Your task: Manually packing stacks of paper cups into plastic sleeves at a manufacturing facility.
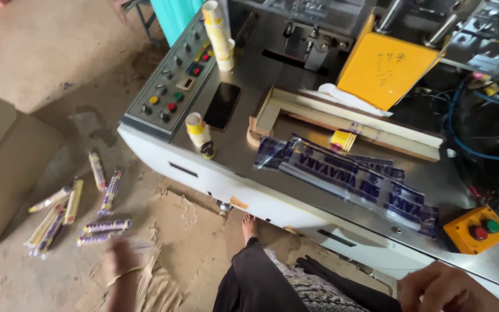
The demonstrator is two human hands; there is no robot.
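The left hand [121, 259] is being held low over the dusty floor [47, 52], blurred, with a thin bangle at the wrist; whether its fingers are spread or curled cannot be told, and nothing can be seen in it. Just beyond it, sealed packets of paper cups [106, 225] are lying scattered on the floor, the nearest pair lying crosswise just beside the fingers, the others fanned out toward a brown cardboard carton [1, 173] farther out from the machine.

The right hand [443, 289] is being kept at the near edge of the grey packing machine [249, 190], its fingers curled loosely inward; whether anything is being pinched cannot be told. On the machine top, a flat stack of clear printed plastic sleeves [347, 176] is lying, beyond the right hand. Beside the sleeves' far end, a small yellow box with a red and a green button [476, 230] is seated on the machine's near corner.

Behind the sleeves a pale wooden frame [342, 118] is resting, and above it a yellow plate [385, 69] is mounted. A black phone [222, 105] is lying between the frame and the sloped control panel [171, 86], with a short stack of cups [198, 132] lying just in front of it and a tall stack of cups [218, 34] behind.
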